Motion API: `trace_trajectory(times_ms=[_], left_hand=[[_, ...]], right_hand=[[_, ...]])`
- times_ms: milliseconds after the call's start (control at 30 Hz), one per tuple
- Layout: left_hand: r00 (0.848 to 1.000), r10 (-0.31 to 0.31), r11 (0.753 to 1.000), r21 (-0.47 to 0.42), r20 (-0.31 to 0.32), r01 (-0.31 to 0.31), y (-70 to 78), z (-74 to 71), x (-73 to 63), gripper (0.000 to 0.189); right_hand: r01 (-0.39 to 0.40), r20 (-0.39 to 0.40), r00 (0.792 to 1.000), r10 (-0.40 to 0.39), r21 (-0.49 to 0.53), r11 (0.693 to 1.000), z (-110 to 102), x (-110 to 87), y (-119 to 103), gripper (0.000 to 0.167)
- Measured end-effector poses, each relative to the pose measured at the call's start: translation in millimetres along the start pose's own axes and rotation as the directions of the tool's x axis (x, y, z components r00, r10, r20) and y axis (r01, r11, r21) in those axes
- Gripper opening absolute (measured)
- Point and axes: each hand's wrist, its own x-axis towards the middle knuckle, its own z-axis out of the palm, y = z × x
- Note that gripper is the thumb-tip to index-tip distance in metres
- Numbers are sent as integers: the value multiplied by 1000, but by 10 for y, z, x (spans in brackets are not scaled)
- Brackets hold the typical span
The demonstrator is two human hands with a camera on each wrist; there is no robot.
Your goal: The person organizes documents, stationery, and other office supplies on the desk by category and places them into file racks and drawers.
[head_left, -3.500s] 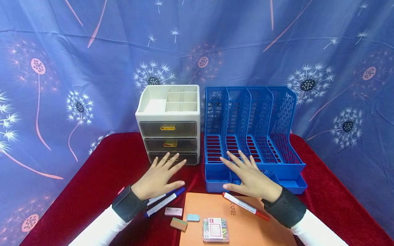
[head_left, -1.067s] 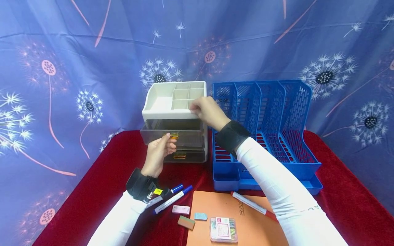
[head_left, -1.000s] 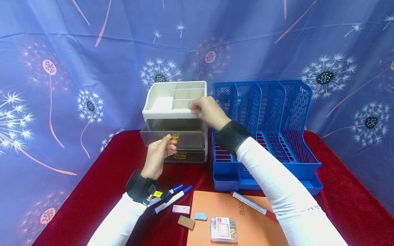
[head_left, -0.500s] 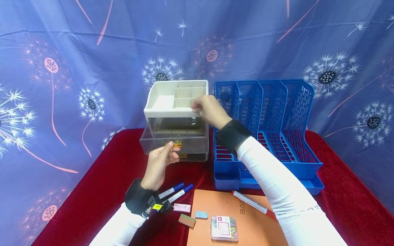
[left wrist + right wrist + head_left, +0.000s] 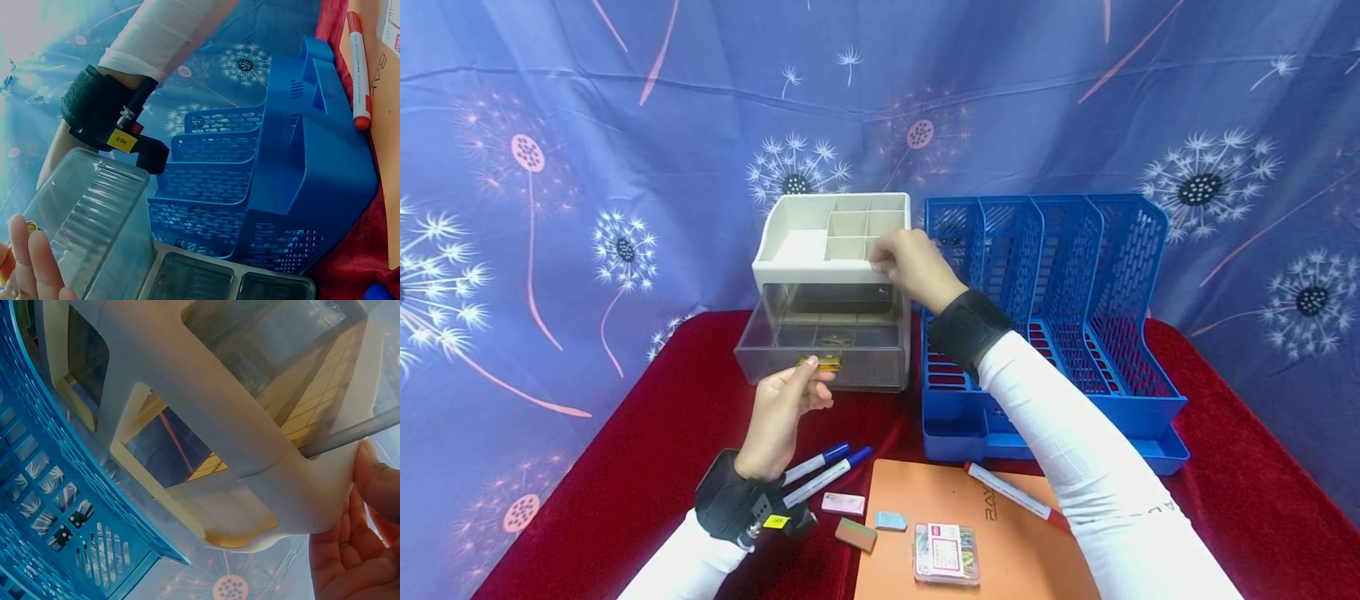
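Note:
My left hand (image 5: 778, 417) pinches the gold handle (image 5: 830, 363) of the clear grey top drawer (image 5: 872, 367). The drawer stands well out of the white desktop organizer (image 5: 790, 273), tilted down at the front. In the left wrist view my left fingers (image 5: 24, 256) are at the handle, and the lower drawers (image 5: 190, 278) are pushed in. My right hand (image 5: 917, 265) grips the organizer's front right top edge. Thumb and fingers pinch that white edge (image 5: 300, 515) in the right wrist view. Small divided compartments (image 5: 848, 225) line the top.
A blue file rack (image 5: 955, 437) stands right of the organizer. Nearer lie two blue markers (image 5: 827, 482), pink (image 5: 842, 504), brown-green (image 5: 855, 535) and light-blue (image 5: 891, 522) erasers, an orange folder (image 5: 895, 483), a red marker (image 5: 1011, 492) and a clear clip box (image 5: 946, 554).
Both hands were spread above the table at first. My left hand then took the top drawer's handle and drew it toward me, farther out. My right hand stays on the organizer's edge.

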Motion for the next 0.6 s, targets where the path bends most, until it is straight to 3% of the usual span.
trace_trajectory(times_ms=[400, 500, 600], left_hand=[[1000, -11, 1000, -4, 10, 11, -30, -44, -5, 26], [999, -14, 999, 40, 46, 12, -29, -52, -10, 30], [992, -13, 991, 133, 124, -4, -29, -47, -33, 36]], right_hand=[[-4, 7, 1000, 4, -3, 1000, 2, 14, 4, 10], [-7, 6, 1000, 7, -7, 1000, 6, 22, 6, 10], [0, -1, 1000, 0, -13, 1000, 16, 26, 12, 9]])
